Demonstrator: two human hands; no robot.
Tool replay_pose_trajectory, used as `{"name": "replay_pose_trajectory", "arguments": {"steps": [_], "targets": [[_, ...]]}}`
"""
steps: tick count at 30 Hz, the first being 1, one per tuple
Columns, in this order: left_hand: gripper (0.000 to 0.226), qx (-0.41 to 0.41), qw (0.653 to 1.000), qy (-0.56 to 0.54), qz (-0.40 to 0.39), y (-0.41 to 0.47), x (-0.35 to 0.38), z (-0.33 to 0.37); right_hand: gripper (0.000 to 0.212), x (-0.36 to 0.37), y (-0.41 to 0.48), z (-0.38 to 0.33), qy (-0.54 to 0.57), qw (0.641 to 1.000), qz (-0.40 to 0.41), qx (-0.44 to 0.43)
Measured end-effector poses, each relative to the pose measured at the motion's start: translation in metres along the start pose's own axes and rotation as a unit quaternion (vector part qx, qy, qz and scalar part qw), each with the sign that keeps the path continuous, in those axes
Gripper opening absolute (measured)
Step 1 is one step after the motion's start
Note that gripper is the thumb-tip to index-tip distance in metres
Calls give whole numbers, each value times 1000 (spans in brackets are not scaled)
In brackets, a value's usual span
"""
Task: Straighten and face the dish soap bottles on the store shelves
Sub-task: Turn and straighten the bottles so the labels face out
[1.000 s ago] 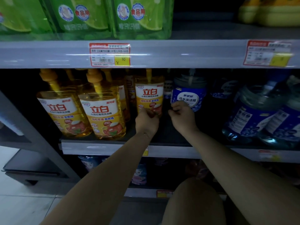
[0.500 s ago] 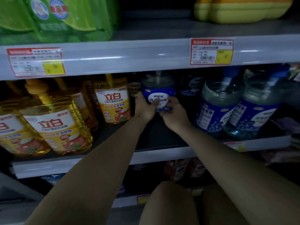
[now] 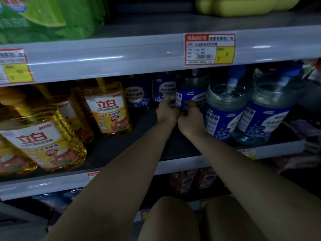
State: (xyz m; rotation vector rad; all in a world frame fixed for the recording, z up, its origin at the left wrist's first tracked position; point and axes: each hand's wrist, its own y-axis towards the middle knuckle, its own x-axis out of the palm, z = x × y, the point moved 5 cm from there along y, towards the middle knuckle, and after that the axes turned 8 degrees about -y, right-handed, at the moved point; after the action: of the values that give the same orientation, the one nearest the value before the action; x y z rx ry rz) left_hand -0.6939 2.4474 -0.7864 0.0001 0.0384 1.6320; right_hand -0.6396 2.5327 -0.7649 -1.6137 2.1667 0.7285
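Hands meet deep on the middle shelf (image 3: 173,165), knuckle to knuckle. The left hand (image 3: 167,113) and the right hand (image 3: 190,120) touch each other, and both curl their fingers onto the lower front of one blue bottle (image 3: 190,95), holding it between them. A finger of the left hand reaches up onto the left edge of the label, while the right hand's fingers wrap the label lower down.

The blue bottle stands upright just beyond the hands, set back from the shelf's front edge. The white side panel of its label shows at the left, so it does not face squarely out.

Dark bottles (image 3: 137,96) stand behind it to the left, at the back of the shelf. Just beside it on the right are two clear jugs (image 3: 224,117) with blue labels, up near the front edge. To the left, well apart from the hands, stand yellow bottles (image 3: 107,110), one set back and others nearer the front.

A price tag (image 3: 209,49) sits on the rail above, and green pouches (image 3: 43,20) lie on the upper shelf at left.
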Motion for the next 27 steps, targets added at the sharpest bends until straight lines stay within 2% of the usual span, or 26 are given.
{"name": "replay_pose_trajectory", "arguments": {"steps": [3, 5, 9, 11, 13, 15, 17, 21, 23, 27], "targets": [[38, -32, 995, -85, -34, -4, 3, 0, 41, -2, -2, 0, 14, 1000, -27, 3], [46, -42, 992, -98, -74, -7, 2, -1, 40, -3, -7, 0, 7, 999, -41, -9], [37, -30, 993, 25, -112, -23, -1, -9, 29, -19, -23, 2, -45, 997, -49, -26], [36, -18, 985, 70, -156, -38, 5, -9, 25, -31, -32, 7, -86, 994, -52, -41], [47, -13, 970, 77, -229, -54, 16, -10, 24, -43, -39, 12, -143, 987, -53, -58], [67, -2, 955, 90, -283, -68, 31, -10, 23, -57, -47, 16, -190, 978, -44, -80], [80, 24, 953, 117, -277, -75, 48, -7, 17, -71, -53, 19, -224, 969, -17, -101], [64, 62, 982, 71, -161, -83, 68, 3, 13, -100, -57, 31, -253, 962, 58, -90], [67, 66, 989, 42, -125, -81, 69, 1, 7, -109, -58, 36, -251, 962, 72, -81], [82, 56, 990, 34, -127, -84, 61, -1, 28, -115, -57, 46, -188, 979, 72, -43]]}}
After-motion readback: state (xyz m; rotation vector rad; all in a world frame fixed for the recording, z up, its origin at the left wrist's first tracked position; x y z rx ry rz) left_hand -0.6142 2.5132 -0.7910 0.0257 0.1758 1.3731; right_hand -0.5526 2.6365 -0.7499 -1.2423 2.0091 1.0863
